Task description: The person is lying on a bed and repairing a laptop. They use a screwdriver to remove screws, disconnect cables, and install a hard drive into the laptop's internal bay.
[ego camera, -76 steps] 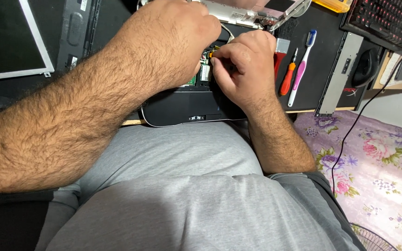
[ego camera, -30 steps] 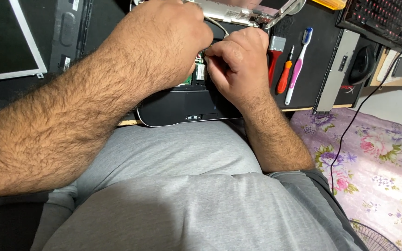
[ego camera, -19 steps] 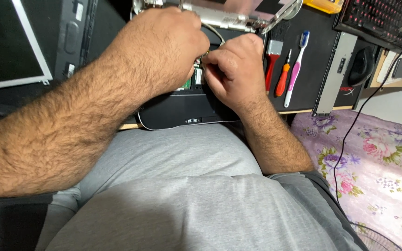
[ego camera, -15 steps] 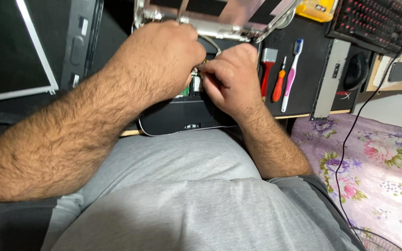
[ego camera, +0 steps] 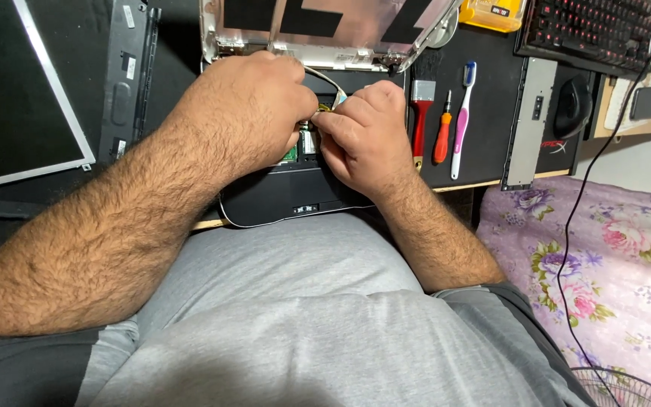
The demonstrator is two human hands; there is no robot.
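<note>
A black laptop base lies opened on the desk edge, with its silver lid shell tilted up behind it. My left hand rests over the middle of the base, fingers curled down on a small green circuit part. My right hand meets it from the right, fingertips pinched on a thin cable or connector beside that part. What exactly the fingertips hold is hidden. A pale flat cable runs from the lid hinge toward the hands.
Right of the laptop lie a red-handled brush, an orange screwdriver and a pink toothbrush. A removed screen panel and black bezel sit at left. Keyboard, mouse and yellow box at back right.
The view has tilted so the laptop lid and desk show more. Both hands stay pinched together over the same spot on the base, with only small finger movement.
</note>
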